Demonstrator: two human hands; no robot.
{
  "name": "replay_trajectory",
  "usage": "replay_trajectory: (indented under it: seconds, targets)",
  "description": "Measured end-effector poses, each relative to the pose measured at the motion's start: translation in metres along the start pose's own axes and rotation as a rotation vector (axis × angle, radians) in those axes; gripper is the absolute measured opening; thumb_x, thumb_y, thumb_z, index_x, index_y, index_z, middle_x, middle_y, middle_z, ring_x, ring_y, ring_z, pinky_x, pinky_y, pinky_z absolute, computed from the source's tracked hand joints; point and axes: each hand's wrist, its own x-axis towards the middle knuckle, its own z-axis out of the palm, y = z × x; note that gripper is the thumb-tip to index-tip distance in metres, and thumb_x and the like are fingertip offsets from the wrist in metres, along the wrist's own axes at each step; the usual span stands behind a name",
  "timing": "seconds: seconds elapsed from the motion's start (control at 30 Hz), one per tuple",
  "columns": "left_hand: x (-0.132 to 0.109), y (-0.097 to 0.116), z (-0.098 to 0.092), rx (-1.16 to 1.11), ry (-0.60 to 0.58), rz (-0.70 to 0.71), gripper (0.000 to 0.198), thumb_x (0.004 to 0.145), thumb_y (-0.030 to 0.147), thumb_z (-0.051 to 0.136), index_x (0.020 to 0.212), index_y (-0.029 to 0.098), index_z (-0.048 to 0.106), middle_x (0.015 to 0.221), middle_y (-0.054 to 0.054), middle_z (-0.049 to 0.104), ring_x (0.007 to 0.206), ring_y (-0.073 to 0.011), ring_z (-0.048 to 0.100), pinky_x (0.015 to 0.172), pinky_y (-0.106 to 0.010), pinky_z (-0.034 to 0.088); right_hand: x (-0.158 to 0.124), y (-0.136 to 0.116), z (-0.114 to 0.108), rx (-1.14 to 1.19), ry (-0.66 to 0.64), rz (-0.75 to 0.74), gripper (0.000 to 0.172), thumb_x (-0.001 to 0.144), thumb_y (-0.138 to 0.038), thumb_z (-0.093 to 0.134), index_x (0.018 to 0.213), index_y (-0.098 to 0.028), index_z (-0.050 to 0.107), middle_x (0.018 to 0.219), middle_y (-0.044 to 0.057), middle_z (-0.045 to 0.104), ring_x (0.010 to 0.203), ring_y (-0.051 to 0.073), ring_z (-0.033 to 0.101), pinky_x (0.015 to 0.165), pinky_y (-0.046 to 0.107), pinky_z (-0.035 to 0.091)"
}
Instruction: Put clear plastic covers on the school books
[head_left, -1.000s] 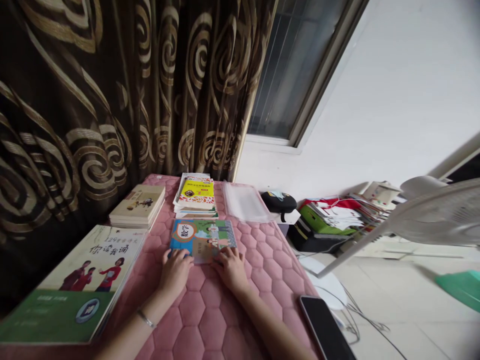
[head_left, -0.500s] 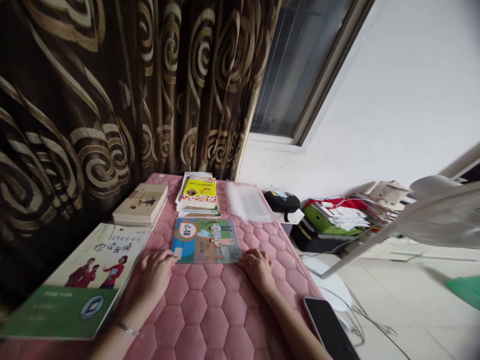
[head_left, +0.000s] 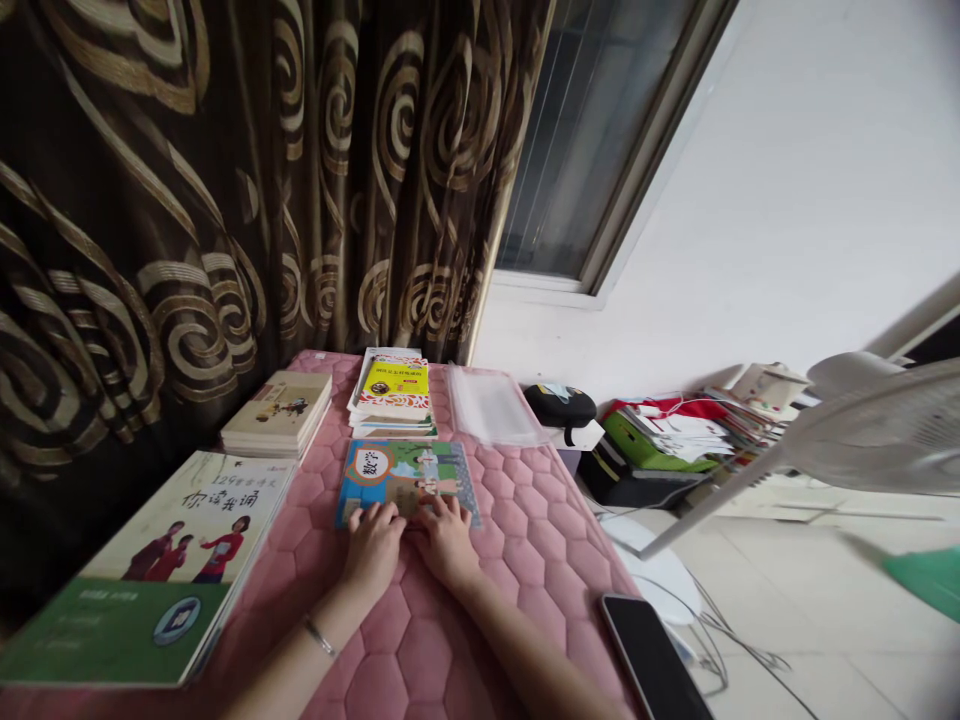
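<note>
A blue and green math textbook (head_left: pixel 442 465) lies flat on the pink quilted table cover, its title reading upright along the left side. My left hand (head_left: pixel 375 545) rests on its near edge, fingers bent and slightly apart on the cover. Close beside it, my right hand (head_left: pixel 448 545) has its fingers spread over the lower middle of the same book. Both thumbs are near each other at the book's near edge, partly hidden. A silvery bracelet (head_left: pixel 320 637) circles my left wrist.
To the left are a large green-and-white book (head_left: pixel 191 530) and a stack of tan books (head_left: pixel 281 410). Behind stand a yellow-topped book pile (head_left: pixel 397 378) and clear plastic sleeves (head_left: pixel 495 405). A phone (head_left: pixel 652 655) lies at the right edge, near a white fan (head_left: pixel 885 425).
Both hands have slid inward from the near corners of the textbook to the middle of its near edge. The book has stayed almost in place; the view has shifted slightly.
</note>
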Motion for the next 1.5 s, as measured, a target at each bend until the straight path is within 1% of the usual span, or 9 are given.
replay_trajectory:
  seconds: [0.2,0.5,0.67,0.8,0.9,1.07,1.2,1.33,1.5]
  targets:
    - [-0.003,-0.012,-0.005,0.002,0.027,-0.034,0.024,0.091,0.017,0.053,0.094,0.028,0.074,0.101,-0.005,0.069,0.1,-0.0221,0.056,0.09,-0.043,0.033,0.001,0.012,0.003,0.063,0.009,0.046,0.01,0.09,-0.035,0.064,0.094,-0.031,0.072,0.13,0.0,0.062,0.116,0.026,0.048,0.092,0.039,0.037]
    - [-0.031,-0.073,-0.027,0.109,0.056,-0.191,0.027,0.09,0.018,0.053,0.096,0.031,0.076,0.1,-0.005,0.069,0.101,-0.0249,0.058,0.085,-0.041,0.035,-0.022,0.083,-0.027,0.011,0.052,0.166,0.015,0.091,-0.032,0.058,0.093,-0.03,0.073,0.124,0.001,0.065,0.116,0.026,0.048,0.094,0.042,0.034]
    - [-0.035,-0.083,-0.026,0.133,0.037,-0.171,0.034,0.088,0.012,0.048,0.098,0.031,0.075,0.099,-0.005,0.069,0.101,-0.024,0.057,0.087,-0.042,0.035,-0.026,0.092,-0.026,0.005,0.038,0.157,0.016,0.09,-0.03,0.058,0.097,-0.032,0.073,0.126,0.001,0.063,0.118,0.026,0.046,0.097,0.042,0.034]
    - [-0.032,-0.074,-0.025,0.168,0.053,-0.148,0.035,0.087,0.009,0.045,0.096,0.027,0.074,0.101,-0.007,0.069,0.103,-0.0258,0.056,0.09,-0.046,0.035,-0.024,0.085,-0.03,-0.043,0.017,0.127,0.016,0.088,-0.033,0.061,0.1,-0.03,0.072,0.134,0.004,0.058,0.122,0.029,0.044,0.097,0.044,0.034]
    - [-0.023,-0.054,-0.023,0.161,0.059,-0.1,0.027,0.089,0.014,0.048,0.094,0.021,0.073,0.108,-0.009,0.068,0.108,-0.0279,0.055,0.094,-0.049,0.035,-0.01,0.072,-0.034,-0.068,-0.038,0.06,0.019,0.089,-0.038,0.061,0.101,-0.028,0.071,0.137,0.005,0.055,0.121,0.029,0.046,0.095,0.043,0.036]
    - [0.004,0.0,-0.01,0.103,-0.049,0.059,0.027,0.091,0.011,0.046,0.098,0.02,0.071,0.108,-0.009,0.067,0.108,-0.0265,0.056,0.099,-0.05,0.037,0.051,0.044,-0.021,-0.061,-0.11,-0.06,0.026,0.097,-0.035,0.049,0.114,-0.029,0.067,0.134,0.005,0.058,0.122,0.024,0.048,0.098,0.039,0.036]
    - [0.023,0.031,0.006,0.095,-0.065,0.12,0.03,0.092,0.007,0.043,0.098,0.016,0.07,0.106,-0.012,0.065,0.105,-0.0253,0.058,0.101,-0.049,0.038,0.108,0.034,-0.003,-0.121,-0.136,-0.048,0.033,0.096,-0.033,0.05,0.126,-0.024,0.06,0.137,0.008,0.056,0.125,0.024,0.047,0.102,0.039,0.034]
    - [0.025,0.033,0.018,0.097,-0.019,0.112,0.03,0.092,0.007,0.043,0.099,0.015,0.07,0.107,-0.012,0.064,0.103,-0.0246,0.059,0.1,-0.049,0.039,0.142,0.035,0.006,-0.142,-0.157,-0.02,0.038,0.095,-0.037,0.05,0.129,-0.021,0.057,0.135,0.012,0.056,0.124,0.027,0.048,0.099,0.042,0.036]
    - [0.018,0.027,0.019,0.13,0.001,0.142,0.027,0.092,0.007,0.044,0.097,0.015,0.069,0.099,-0.009,0.064,0.097,-0.0227,0.059,0.097,-0.047,0.041,0.152,0.041,0.005,-0.159,-0.173,0.029,0.038,0.092,-0.043,0.055,0.12,-0.019,0.063,0.13,0.016,0.059,0.122,0.031,0.05,0.098,0.045,0.036]
